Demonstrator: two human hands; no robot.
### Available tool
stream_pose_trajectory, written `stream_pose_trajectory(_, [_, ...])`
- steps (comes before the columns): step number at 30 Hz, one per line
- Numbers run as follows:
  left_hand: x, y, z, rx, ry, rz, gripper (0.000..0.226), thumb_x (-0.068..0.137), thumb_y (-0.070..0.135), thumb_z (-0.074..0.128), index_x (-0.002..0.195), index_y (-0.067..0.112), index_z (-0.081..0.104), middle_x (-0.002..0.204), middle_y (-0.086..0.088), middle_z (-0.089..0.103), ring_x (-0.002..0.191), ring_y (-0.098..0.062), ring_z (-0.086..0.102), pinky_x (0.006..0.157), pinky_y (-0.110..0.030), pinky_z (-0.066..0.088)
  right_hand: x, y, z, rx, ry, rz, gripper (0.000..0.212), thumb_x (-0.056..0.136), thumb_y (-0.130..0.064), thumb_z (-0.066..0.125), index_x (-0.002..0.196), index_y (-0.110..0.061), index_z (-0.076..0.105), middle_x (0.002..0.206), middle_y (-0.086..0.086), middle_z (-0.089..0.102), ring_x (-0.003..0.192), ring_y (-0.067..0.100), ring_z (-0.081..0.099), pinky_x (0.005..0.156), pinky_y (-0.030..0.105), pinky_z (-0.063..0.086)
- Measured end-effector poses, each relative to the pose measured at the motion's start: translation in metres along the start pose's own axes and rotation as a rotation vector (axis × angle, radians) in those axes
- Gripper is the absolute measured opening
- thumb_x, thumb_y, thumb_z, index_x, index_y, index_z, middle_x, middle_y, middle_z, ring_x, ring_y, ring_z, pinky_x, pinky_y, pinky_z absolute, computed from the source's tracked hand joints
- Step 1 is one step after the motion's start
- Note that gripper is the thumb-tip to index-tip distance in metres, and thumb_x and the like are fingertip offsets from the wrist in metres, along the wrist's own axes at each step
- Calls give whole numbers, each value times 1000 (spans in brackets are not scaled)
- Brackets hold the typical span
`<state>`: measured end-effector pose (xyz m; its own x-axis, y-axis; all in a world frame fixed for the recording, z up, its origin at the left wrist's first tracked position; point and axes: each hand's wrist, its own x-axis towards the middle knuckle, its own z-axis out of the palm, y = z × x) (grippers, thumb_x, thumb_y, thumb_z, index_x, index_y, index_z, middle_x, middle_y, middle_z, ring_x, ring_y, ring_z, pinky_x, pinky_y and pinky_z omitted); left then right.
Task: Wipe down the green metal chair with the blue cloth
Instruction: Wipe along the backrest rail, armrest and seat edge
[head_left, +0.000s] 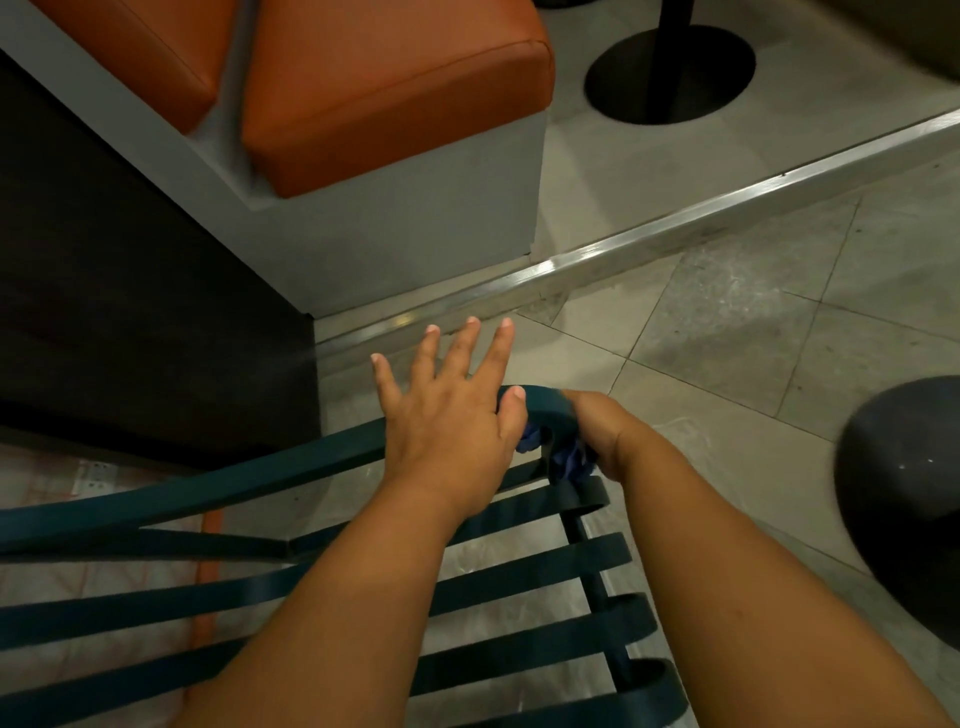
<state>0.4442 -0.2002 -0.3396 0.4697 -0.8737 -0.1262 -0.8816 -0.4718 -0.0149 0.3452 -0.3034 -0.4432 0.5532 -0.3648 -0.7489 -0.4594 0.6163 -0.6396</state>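
Right hand (602, 436) clamps crumpled blue cloth (569, 460) around curved corner of green slatted metal chair (260, 473) to scrub it; left hand (447, 415), fingers splayed, braces rail just beside.

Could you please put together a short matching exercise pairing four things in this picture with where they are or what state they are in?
Things:
1. left hand
2. right hand
3. blue cloth
4. orange cushion

Places or states:
A. bunched against the corner of the green chair
B. on top of a grey bench at the top of the picture
C. fingers spread, palm on the chair's top rail
D. closed around the cloth

Pairs: 1-C, 2-D, 3-A, 4-B
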Motion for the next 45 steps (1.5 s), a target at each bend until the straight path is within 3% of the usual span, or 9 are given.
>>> stream_pose_trajectory(10, [-1, 0, 0, -20, -6, -2, 57, 96, 50, 16, 147, 43, -9, 160, 9, 2, 147, -21, -5, 112, -60, -9, -3, -8, -17, 80, -96, -331, 39, 90, -24, 43, 93, 6, 67, 67, 24, 57, 48, 24, 50, 43, 27, 34])
stream_pose_trajectory(17, [-1, -1, 2, -13, 22, -4, 58, 94, 51, 12, 145, 44, -13, 160, 11, 1, 147, -19, -6, 113, -58, -10, 43, 36, -16, 94, -14, 0, 44, 87, -46, 53, 81, -5, 70, 80, 20, 56, 55, 19, 48, 50, 27, 39])
stream_pose_trajectory(25, [-1, -1, 2, -4, 26, -4, 58, 94, 52, 10, 145, 43, -17, 160, 12, 0, 147, -19, -6, 113, -60, -8, 55, 23, -9, -154, 27, 176, 32, 96, -22, 44, 105, -9, 72, 113, 12, 70, 97, 27, 66, 81, 31, 54])
stream_pose_trajectory(27, [-1, -1, 2, 0, 25, 0, 58, 95, 51, 12, 145, 42, -16, 160, 11, 1, 147, -19, -5, 113, -60, -8, 42, 11, -9, -144, 26, 165, 27, 96, -20, 49, 101, -5, 71, 98, 13, 73, 98, 26, 67, 90, 32, 52])
stream_pose_trajectory(31, [-1, -1, 3, -6, 39, 13, 57, 96, 49, 14, 147, 42, -11, 160, 10, 3, 147, -20, -2, 113, -59, -8, 5, -12, -6, -120, 119, 50, 25, 94, -11, 46, 73, -8, 59, 52, 10, 65, 57, 25, 59, 56, 30, 46])
stream_pose_trajectory(35, [-1, -1, 3, 2, 35, 10, 56, 96, 48, 14, 147, 43, -8, 160, 9, 3, 147, -21, -1, 113, -60, -7, -23, -26, 7, -148, 340, -56, 27, 93, -19, 39, 89, -3, 60, 81, 20, 66, 69, 29, 62, 67, 36, 54])
stream_pose_trajectory(38, [-2, 0, 1, -4, 18, 13, 53, 97, 45, 13, 147, 43, -6, 160, 8, 3, 147, -21, -2, 113, -60, -7, -50, -24, 30, -147, 471, -278, 24, 94, -21, 39, 90, -16, 61, 79, 10, 64, 54, 17, 65, 47, 23, 53])
stream_pose_trajectory(41, [-2, 1, -1, -17, -7, 1, 52, 98, 41, 9, 148, 42, -5, 160, 9, 5, 147, -20, -2, 113, -58, -9, -73, -6, 62, -258, 618, -499, 25, 97, -23, 42, 113, -30, 59, 110, 8, 64, 96, 25, 65, 82, 44, 56])
stream_pose_trajectory(45, [-1, -2, -8, -227, -38, -4, 50, 101, 32, 9, 149, 36, -3, 159, 7, 13, 147, -15, 3, 117, -45, -10, -93, 16, 83, -429, 572, -720, 51, 98, -11, 46, 145, -24, 35, 154, -2, 30, 146, 19, 15, 118, 30, 14])
